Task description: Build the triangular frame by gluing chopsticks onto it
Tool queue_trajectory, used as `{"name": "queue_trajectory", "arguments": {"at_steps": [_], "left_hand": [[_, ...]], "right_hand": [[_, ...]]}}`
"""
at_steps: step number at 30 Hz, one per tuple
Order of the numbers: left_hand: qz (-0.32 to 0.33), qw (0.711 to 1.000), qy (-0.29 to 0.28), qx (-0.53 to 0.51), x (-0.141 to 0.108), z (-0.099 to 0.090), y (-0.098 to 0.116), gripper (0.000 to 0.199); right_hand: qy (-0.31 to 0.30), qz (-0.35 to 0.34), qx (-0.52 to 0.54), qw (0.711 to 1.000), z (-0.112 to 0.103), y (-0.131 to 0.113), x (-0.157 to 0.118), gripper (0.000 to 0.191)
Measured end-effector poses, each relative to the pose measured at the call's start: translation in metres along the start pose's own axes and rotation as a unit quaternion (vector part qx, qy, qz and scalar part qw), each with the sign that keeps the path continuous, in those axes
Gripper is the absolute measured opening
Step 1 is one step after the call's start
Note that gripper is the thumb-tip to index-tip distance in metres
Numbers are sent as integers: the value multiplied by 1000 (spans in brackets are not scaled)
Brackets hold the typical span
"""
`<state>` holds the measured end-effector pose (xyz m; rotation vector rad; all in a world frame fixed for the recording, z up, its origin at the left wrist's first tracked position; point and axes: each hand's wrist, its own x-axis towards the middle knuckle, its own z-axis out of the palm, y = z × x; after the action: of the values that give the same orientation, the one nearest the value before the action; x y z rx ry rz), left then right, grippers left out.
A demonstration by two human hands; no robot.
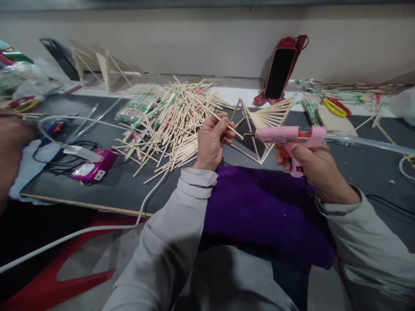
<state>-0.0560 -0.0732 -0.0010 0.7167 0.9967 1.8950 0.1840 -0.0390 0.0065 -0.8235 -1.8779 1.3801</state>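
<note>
Between the fingertips of my left hand (pixel 214 140) is a thin wooden stick (pixel 236 133), its end pointing right. My right hand (pixel 313 166) grips a pink hot glue gun (pixel 288 135) by its handle. The gun's nozzle meets or nearly meets the stick's end. A long clear glue stick (pixel 363 141) juts out of the gun's back. Just behind the nozzle stands a frame of wooden sticks (pixel 254 144), with a fan of sticks (pixel 275 113) spreading from its upper part. The gun covers part of this frame.
A big heap of loose sticks (pixel 181 121) lies left of centre. Left of it are a magenta power adapter (pixel 94 166) and a white cable (pixel 149 198). A phone (pixel 279 72) leans on a red stand at the back. Yellow-red scissors (pixel 335 107) lie right. Another person's blurred arm (pixel 13 151) enters at left.
</note>
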Motion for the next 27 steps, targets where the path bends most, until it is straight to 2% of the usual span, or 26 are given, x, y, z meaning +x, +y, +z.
{"name": "queue_trajectory", "arguments": {"at_steps": [8,15,21,27], "left_hand": [[5,1000,-3,13,1,-2,0,21],[10,1000,2,0,0,-2,1,15],[-11,1000,5,16,-1,1,2,16],[-16,1000,12,-10,0,-1,3,12]], "right_hand": [[-9,23,-31,999,-2,3,2,35],[-1,-1,16,1000,1,-3,0,33],[-12,18,-33,999,0,-2,0,35],[-2,22,-34,999,-4,-2,1,35]]}}
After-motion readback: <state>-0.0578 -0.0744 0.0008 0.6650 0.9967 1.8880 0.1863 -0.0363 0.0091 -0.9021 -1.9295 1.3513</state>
